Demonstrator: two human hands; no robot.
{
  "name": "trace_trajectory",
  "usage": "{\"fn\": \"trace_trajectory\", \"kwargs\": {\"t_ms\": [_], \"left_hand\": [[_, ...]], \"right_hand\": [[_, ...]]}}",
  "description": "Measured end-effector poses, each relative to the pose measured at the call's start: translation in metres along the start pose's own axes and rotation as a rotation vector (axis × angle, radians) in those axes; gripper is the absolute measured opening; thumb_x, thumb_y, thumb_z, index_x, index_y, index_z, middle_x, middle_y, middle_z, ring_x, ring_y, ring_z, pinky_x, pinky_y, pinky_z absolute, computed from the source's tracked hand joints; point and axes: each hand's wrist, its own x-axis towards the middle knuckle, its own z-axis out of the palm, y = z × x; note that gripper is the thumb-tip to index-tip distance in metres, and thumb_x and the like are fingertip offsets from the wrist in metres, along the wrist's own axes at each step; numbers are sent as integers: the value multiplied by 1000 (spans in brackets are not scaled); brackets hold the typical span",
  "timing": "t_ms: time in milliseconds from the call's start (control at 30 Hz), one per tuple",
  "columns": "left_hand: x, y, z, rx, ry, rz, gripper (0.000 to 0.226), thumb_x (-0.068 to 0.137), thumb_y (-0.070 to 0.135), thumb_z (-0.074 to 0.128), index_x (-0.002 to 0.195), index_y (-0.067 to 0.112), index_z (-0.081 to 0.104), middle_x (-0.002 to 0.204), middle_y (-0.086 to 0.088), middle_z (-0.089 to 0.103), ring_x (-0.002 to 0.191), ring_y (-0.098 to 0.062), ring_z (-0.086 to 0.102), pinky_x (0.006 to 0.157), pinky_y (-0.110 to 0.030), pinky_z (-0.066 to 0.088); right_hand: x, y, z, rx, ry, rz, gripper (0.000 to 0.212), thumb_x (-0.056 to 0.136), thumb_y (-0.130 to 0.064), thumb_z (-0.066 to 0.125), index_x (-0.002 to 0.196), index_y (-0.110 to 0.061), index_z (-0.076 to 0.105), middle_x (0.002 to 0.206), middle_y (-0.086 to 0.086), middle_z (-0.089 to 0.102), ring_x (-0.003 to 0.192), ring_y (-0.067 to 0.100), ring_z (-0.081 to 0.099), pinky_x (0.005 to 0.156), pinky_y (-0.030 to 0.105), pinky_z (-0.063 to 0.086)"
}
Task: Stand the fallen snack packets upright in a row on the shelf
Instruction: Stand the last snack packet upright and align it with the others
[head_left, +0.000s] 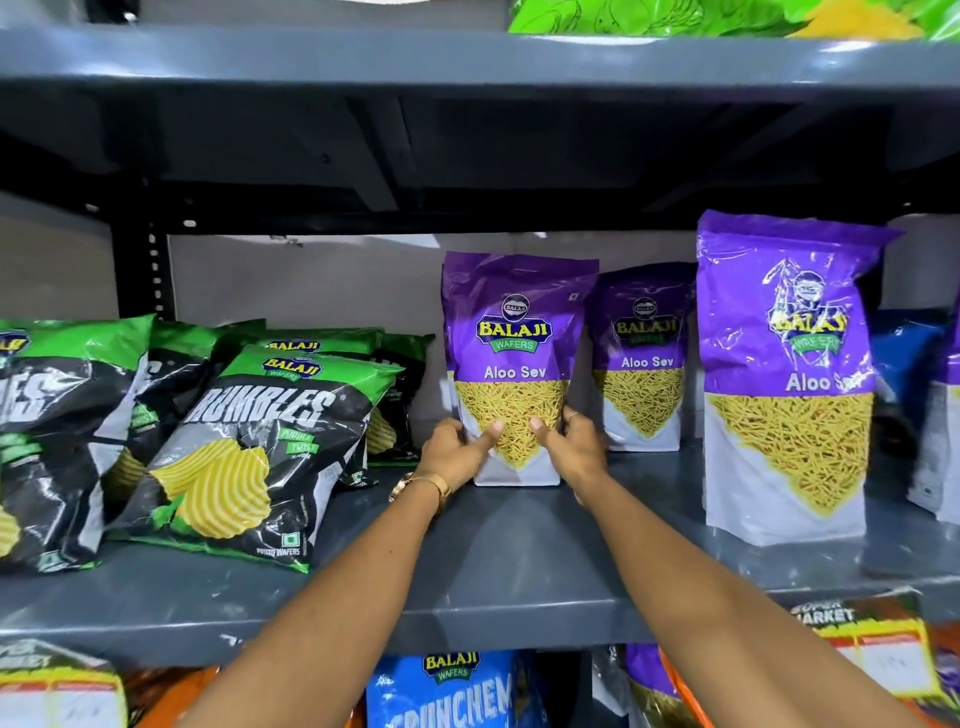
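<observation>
A purple Aloo Sev packet (514, 338) stands upright at the middle of the grey shelf (519, 571), toward the back. My left hand (454, 452) grips its lower left side and my right hand (571, 449) grips its lower right side, thumbs on the front. A second Aloo Sev packet (641, 358) stands upright behind it to the right. A third, larger-looking one (787, 379) stands nearer the front at the right. Green-and-black Rumbles packets (260, 447) lean back in a pile at the left.
The upper shelf (467, 57) hangs close overhead with green packets (649, 15) on it. A blue packet (906, 343) sits at the far right behind the purple ones. Below the shelf edge are a blue Crunchem packet (447, 696) and orange packets. Bare shelf lies in front of the held packet.
</observation>
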Motion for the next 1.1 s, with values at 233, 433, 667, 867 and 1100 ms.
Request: {"fn": "trace_trajectory", "kwargs": {"t_ms": [233, 433, 667, 867, 1100], "left_hand": [[-36, 11, -14, 98, -28, 2, 94, 45, 60, 83, 114, 8, 48, 119, -9, 63, 112, -27, 61, 96, -40, 51], [-81, 14, -19, 142, 41, 121, 72, 63, 41, 85, 110, 3, 45, 113, -15, 63, 107, -31, 61, 91, -44, 52], [-110, 14, -22, 126, 67, 163, 63, 65, 47, 81, 103, 13, 43, 106, -9, 62, 97, -25, 60, 72, -34, 48], [-126, 14, -20, 42, 121, 177, 61, 63, 47, 83, 102, 16, 47, 97, -2, 63, 89, -16, 62, 63, -19, 45], [-130, 14, -25, -4, 112, 158, 63, 63, 44, 84, 106, 14, 49, 98, -5, 66, 82, -11, 61, 55, -13, 43]], "right_hand": [[-32, -16, -13, -185, -99, -22, 45, 94, -35, 51, 134, -14, 50, 134, 19, 59, 129, 39, 49, 102, 37, 39], [-76, -22, -34, -185, -111, -190, 66, 86, -55, 47, 141, -20, 42, 132, 9, 64, 127, 35, 54, 103, 45, 43], [-108, -17, -55, -192, -127, -278, 61, 91, -41, 56, 147, -31, 33, 131, -5, 64, 126, 25, 57, 99, 37, 44], [-114, -10, -58, -102, -125, -300, 63, 87, -48, 56, 145, -39, 33, 135, -13, 61, 128, 14, 56, 107, 36, 43], [-117, -13, -63, -88, -124, -295, 59, 89, -33, 62, 143, -33, 39, 112, -27, 58, 114, 2, 54, 86, 1, 36]]}}
